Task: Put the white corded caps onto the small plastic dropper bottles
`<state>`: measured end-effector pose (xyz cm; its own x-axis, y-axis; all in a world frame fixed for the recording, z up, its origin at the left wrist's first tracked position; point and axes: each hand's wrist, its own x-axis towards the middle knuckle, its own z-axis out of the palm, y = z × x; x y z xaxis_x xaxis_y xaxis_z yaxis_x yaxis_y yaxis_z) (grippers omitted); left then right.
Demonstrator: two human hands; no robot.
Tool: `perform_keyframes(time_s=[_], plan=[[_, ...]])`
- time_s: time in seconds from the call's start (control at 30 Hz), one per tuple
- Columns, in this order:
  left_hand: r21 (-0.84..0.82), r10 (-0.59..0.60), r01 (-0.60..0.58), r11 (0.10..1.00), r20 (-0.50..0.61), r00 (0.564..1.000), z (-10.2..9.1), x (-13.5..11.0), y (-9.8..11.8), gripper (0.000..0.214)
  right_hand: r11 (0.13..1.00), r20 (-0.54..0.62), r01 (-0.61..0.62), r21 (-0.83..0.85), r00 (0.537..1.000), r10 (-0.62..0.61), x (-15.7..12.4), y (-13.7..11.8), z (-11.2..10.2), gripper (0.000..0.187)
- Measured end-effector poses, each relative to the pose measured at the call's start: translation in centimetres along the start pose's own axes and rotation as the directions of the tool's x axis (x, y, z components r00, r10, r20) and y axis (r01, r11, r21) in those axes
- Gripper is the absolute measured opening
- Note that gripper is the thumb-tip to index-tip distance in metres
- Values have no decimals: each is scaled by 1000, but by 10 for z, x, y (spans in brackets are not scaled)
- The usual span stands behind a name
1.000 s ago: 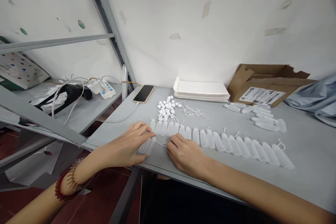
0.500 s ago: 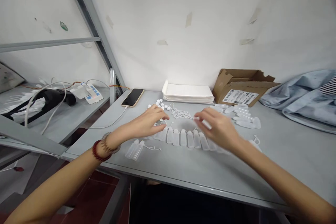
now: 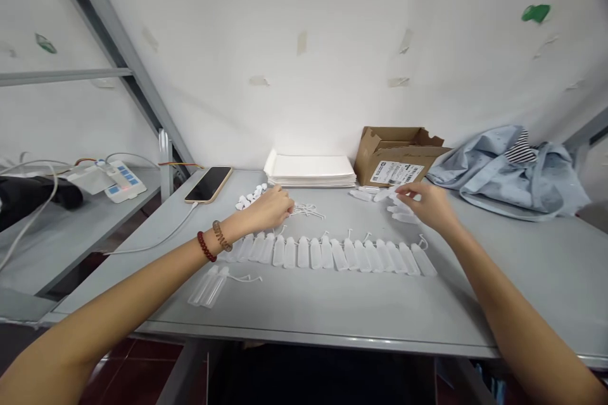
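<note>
A: The left hand (image 3: 272,209) has its fingertips drawn together at the white cords (image 3: 310,211) — whether that grip holds one cannot be told.
B: And the right hand (image 3: 430,204)?
A: Thumb and forefinger nearly meet at the loose clear bottles (image 3: 403,218); its hold is unclear too.
B: Nearer the front, a bottle row (image 3: 327,254) crosses the table (image 3: 332,307); white caps (image 3: 250,197) lie beside the left hand.

Looks like a small workshop or stockroom; can't tell which. Has a plain grey bench (image 3: 332,304) against a white wall (image 3: 228,19) dotted with tape scraps (image 3: 302,43), grey metal frame (image 3: 110,16) at left, red tiled floor (image 3: 135,370) below. Shows small parts in quantity: a row of translucent bottles (image 3: 303,254), a pile of white caps (image 3: 244,202), plus a labelled cardboard box (image 3: 396,168) behind.
</note>
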<state>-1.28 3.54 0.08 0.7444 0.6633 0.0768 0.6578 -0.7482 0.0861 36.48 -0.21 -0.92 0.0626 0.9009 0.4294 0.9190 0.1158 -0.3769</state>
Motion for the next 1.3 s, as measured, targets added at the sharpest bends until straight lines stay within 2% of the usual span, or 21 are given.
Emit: perform_keyframes(time_s=[0.13, 0.3, 0.43, 0.53, 0.67, 0.77, 0.87, 0.93, 1.0, 1.1, 1.2, 1.3], plan=[[-95, -47, 42, 995, -43, 998, 0, -1, -1, 17, 987, 115, 150, -55, 983, -143, 12, -22, 14, 20], [-238, -138, 122, 964, -55, 989, -19, 3, 2, 21, 968, 216, 237, -76, 952, -216, 26, -39, 36, 24], [-474, -212, 171, 864, -33, 977, -33, 6, 5, 22, 958, 245, 274, -90, 938, -245, 25, -45, 45, 24], [-569, -238, 157, 807, -69, 969, -37, 7, 11, 21, 951, 237, 295, -92, 934, -267, 21, -48, 42, 25], [-635, -284, 152, 757, -110, 952, -41, 7, 21, 20, 948, 187, 307, -86, 939, -288, 16, -58, 26, 28], [-676, -327, 149, 722, -144, 934, -45, 9, 25, 19, 948, 117, 319, -3, 941, -317, 11, -72, 14, 25], [-711, -439, 254, 656, -86, 894, -47, 13, 23, 18, 934, 52, 336, 122, 937, -344, 3, -89, 8, 21], [-735, -470, 305, 606, -21, 883, -48, 15, 21, 17, 924, 32, 335, 184, 937, -347, -2, -99, 7, 19], [-778, -452, 286, 560, 2, 892, -48, 16, 22, 18, 915, 22, 308, 260, 946, -324, -8, -108, 6, 18], [-834, -425, 186, 519, -63, 903, -46, 16, 33, 17, 880, 20, 248, 404, 960, -280, -17, -120, 5, 20], [-833, -374, 68, 550, -172, 911, -46, 13, 50, 21, 836, 32, 183, 517, 972, -232, -25, -131, 5, 22], [-824, -328, 6, 566, -219, 919, -46, 10, 63, 21, 795, 55, 105, 598, 984, -171, -31, -140, 5, 22]])
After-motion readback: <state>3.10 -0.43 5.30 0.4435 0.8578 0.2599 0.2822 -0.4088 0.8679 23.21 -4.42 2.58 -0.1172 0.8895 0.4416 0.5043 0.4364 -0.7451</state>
